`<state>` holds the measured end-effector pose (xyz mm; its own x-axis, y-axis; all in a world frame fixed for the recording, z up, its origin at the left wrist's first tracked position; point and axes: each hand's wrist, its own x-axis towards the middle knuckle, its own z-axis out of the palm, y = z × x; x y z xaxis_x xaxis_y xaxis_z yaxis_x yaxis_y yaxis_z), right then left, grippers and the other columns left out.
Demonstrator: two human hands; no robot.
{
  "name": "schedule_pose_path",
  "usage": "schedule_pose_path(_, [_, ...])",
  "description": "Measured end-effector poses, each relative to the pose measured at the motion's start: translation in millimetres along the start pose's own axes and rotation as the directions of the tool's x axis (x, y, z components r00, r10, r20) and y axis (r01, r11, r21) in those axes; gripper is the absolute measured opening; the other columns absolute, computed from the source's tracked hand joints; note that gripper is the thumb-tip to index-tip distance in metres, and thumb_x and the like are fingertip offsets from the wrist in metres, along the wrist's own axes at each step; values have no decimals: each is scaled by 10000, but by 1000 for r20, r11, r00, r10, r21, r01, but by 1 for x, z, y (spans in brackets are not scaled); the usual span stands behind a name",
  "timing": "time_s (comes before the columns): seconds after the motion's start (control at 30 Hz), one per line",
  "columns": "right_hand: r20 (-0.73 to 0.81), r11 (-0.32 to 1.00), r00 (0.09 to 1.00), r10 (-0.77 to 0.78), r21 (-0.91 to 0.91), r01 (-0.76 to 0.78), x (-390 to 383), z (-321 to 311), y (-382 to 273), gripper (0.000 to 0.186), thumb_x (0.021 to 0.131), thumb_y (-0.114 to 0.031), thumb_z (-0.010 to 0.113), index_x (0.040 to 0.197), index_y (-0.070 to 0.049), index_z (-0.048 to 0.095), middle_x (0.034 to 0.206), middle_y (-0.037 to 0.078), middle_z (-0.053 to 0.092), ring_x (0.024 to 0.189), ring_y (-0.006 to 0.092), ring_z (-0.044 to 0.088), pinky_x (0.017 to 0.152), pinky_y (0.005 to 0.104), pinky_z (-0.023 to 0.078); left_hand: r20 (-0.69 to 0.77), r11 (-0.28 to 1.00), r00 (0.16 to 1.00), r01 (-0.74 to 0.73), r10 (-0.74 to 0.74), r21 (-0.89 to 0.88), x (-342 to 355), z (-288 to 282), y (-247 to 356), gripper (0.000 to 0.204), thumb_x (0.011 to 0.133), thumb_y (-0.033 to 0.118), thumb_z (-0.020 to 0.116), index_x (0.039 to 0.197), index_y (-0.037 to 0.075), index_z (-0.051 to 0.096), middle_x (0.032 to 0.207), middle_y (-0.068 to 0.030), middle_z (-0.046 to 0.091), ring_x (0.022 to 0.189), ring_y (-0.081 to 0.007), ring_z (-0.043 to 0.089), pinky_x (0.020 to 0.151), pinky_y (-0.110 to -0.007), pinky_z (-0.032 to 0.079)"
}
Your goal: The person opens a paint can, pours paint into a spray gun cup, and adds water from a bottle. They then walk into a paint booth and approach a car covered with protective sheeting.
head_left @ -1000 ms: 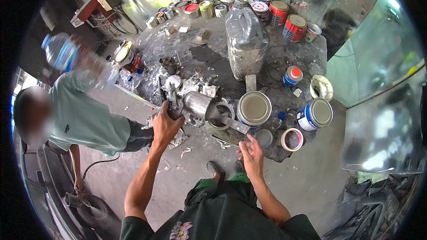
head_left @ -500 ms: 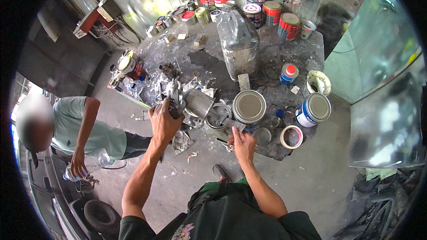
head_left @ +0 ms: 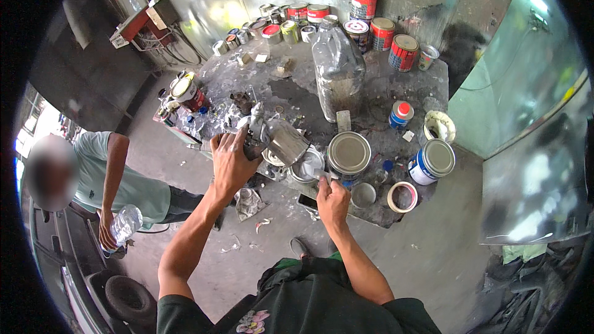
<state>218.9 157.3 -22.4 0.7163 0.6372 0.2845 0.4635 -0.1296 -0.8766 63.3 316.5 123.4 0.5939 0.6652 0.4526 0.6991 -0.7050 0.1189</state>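
Your left fingers (head_left: 234, 143) are gripping a spray gun (head_left: 265, 128); your right fingers (head_left: 324, 187), spread earlier, are clasping a flat strip (head_left: 321, 174).

Grey spray gun (head_left: 258, 127), metal cup (head_left: 288, 142) tilted toward open tin (head_left: 299, 177); pale strip (head_left: 321, 174) near rim.

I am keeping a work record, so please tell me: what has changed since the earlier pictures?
The right hand, more open a second ago, has moved nearer the open can, its fingers now closed on the translucent strip. A co-worker's hand has lowered a plastic bottle. The left hand still grips the spray gun, metal cup tilted toward the can.
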Motion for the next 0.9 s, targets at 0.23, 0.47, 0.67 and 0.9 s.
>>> schedule_pose_path(0.23, [27,958,967,-255,-130,256,14,-19,-47,240,900,-119,623,732,28,534,720,175,555,608,387,554,543,457,412,-87,995,994,-78,73,-56,3,-23,-7,712,593,219,823,1228,28,564,948,-125,636,966,-294,589,977,-448,345])
schedule_pose_path(0.47, [124,915,957,-262,-282,287,23,-37,-69,235,934,-169,585,779,5,558,765,171,573,675,400,586,572,463,453,-156,987,982,-126,110,-96,4,-38,-16,730,611,255,806,1264,37,562,923,-131,631,941,-286,586,987,-454,343])
schedule_pose_path(0.67, [84,905,951,-296,-294,308,21,-41,-74,247,941,-183,583,790,11,560,758,183,571,666,406,584,575,463,454,-218,974,965,-181,148,-138,11,-48,-15,730,597,253,811,1249,34,568,922,-133,633,929,-288,586,990,-460,344])
schedule_pose_path(0.9, [72,908,960,-271,-313,280,14,-42,-89,231,940,-177,582,809,13,572,770,191,583,668,408,588,576,466,456,-241,969,955,-207,171,-132,15,-55,-18,737,572,246,828,1232,41,572,931,-131,640,941,-285,591,993,-462,349])
